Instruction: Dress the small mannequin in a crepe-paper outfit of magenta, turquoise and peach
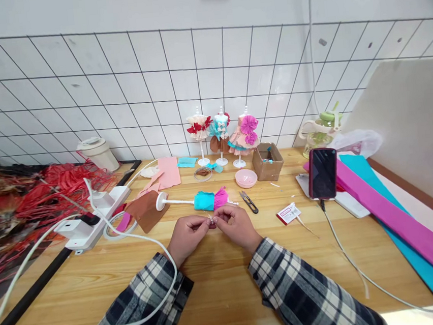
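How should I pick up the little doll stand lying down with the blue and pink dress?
Probably by the thin white pole, pinched from above. The doll stand lies flat on the table, its pole bare between round base and paper dress, which looks crushable.

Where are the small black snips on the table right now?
In the head view the snips lie flat on the table, just right of centre, beyond the right hand, below the pink dish.

Three small mannequins (222, 134) in paper dresses stand against the tiled wall. Beside them sit a brown cardboard box (268, 161) and a pink dish (246, 178). A phone (322, 173) stands propped to the right, near long pink and teal paper sheets (398, 216). Black snips (249, 202) lie on the wooden table (220, 284).
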The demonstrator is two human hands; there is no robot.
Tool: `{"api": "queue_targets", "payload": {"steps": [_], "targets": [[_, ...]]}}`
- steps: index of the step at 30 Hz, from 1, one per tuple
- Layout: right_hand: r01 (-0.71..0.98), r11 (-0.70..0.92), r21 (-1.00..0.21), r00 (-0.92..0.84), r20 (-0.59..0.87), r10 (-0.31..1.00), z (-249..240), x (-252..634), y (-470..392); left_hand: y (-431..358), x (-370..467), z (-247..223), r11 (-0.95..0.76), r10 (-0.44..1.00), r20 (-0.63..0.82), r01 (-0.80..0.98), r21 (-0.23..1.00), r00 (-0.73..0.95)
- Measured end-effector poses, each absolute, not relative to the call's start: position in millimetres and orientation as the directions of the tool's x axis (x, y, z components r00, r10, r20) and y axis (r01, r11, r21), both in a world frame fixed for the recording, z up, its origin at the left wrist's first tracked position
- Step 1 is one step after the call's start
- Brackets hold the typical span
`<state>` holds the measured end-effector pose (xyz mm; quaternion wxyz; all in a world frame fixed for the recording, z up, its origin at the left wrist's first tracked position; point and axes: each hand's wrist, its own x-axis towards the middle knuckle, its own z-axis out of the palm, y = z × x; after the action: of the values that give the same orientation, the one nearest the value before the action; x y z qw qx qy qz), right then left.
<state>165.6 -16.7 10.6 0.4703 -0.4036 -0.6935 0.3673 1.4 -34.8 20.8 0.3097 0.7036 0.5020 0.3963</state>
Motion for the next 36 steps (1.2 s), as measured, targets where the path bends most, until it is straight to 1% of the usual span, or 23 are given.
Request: {"api": "queue_targets", "payload": {"steps": [6, 12, 15, 18, 20, 22, 24, 26, 28, 31, 33, 36], "targets": [[0.213, 0.414, -0.885, -0.226, 0.368, 0.902, 12.8, 167.7, -16.2, -34.4, -0.6, 19.7, -0.319, 0.943, 0.232, 0.442, 0.838, 0.240], [0.186, 0.376, -0.908, -0.238, 0.330, 0.914, 11.9, 167.2, -15.6, -33.6, -0.1, 19.7, -0.326, 0.940, 0.230, 0.464, 0.824, 0.252], [0.141, 0.345, -0.928, -0.213, 0.312, 0.926, 10.5, 167.1, -14.0, -34.4, 0.1, 21.7, -0.363, 0.926, 0.260, 0.459, 0.811, 0.273], [0.083, 0.270, -0.959, -0.148, 0.256, 0.955, 9.0, 168.1, -10.1, -35.9, -1.4, 23.3, -0.432, 0.897, 0.343, 0.394, 0.811, 0.278], [0.037, 0.204, -0.978, -0.121, 0.198, 0.973, 8.6, 168.9, -7.0, -36.0, -3.0, 22.5, -0.449, 0.891, 0.390, 0.316, 0.836, 0.234], [0.000, 0.152, -0.988, -0.114, 0.151, 0.982, 8.4, 169.4, -4.5, -35.0, -4.0, 20.1, -0.404, 0.913, 0.378, 0.202, 0.892, 0.156], [-0.020, 0.125, -0.992, -0.097, 0.127, 0.987, 7.6, 169.6, -2.7, -33.4, -3.7, 17.0, -0.306, 0.950, 0.301, 0.049, 0.951, 0.081], [-0.015, 0.112, -0.994, -0.051, 0.113, 0.992, 5.2, 169.8, -1.1, -32.1, -2.2, 14.4, -0.189, 0.980, 0.196, -0.128, 0.974, 0.042], [-0.009, 0.088, -0.996, 0.003, 0.088, 0.996, 0.7, 170.2, 0.6, -31.5, -0.8, 12.6, -0.082, 0.995, 0.096, -0.302, 0.950, 0.030], [-0.045, 0.029, -0.999, 0.056, 0.026, 0.998, -7.1, 171.1, 3.4, -30.9, -1.2, 10.7, 0.029, 0.999, -0.009, -0.510, 0.859, 0.041], [-0.104, -0.007, -0.995, 0.064, -0.014, 0.998, -9.9, 171.4, 4.2, -29.8, -3.5, 9.2, 0.088, 0.996, -0.061, -0.596, 0.798, 0.065], [-0.250, -0.048, -0.967, 0.049, -0.063, 0.997, -5.7, 172.6, 1.8, -28.2, -8.0, 6.6, 0.158, 0.987, -0.119, -0.653, 0.741, 0.104]]}}
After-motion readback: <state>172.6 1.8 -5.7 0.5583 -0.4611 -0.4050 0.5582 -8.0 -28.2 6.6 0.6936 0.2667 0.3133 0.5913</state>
